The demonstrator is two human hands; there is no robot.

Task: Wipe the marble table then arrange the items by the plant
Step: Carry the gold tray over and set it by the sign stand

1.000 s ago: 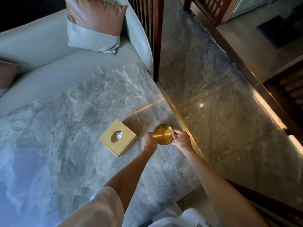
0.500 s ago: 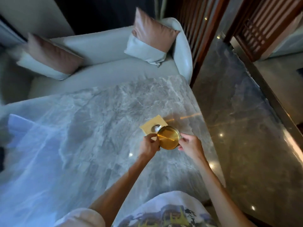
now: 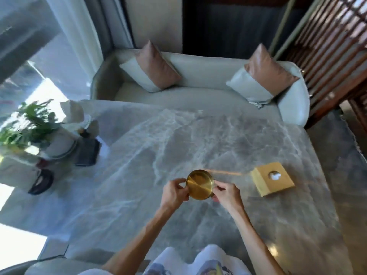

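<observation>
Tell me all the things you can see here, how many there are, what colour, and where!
Marble table: one, grey with white veins, middle.
Round dish: one, gold, held above the table between both hands.
Tissue box: one, yellow-gold, on the table at the right.
Plant: one, green, at the table's far left corner.
Blurred items by the plant: white and dark; number unclear.
Sofa: one, pale grey, behind the table.
Cushions: two, brown and grey, on the sofa.
Wooden screen: one, dark brown, top right.
Left hand: grips the dish's left edge.
Right hand: grips its right edge.
</observation>
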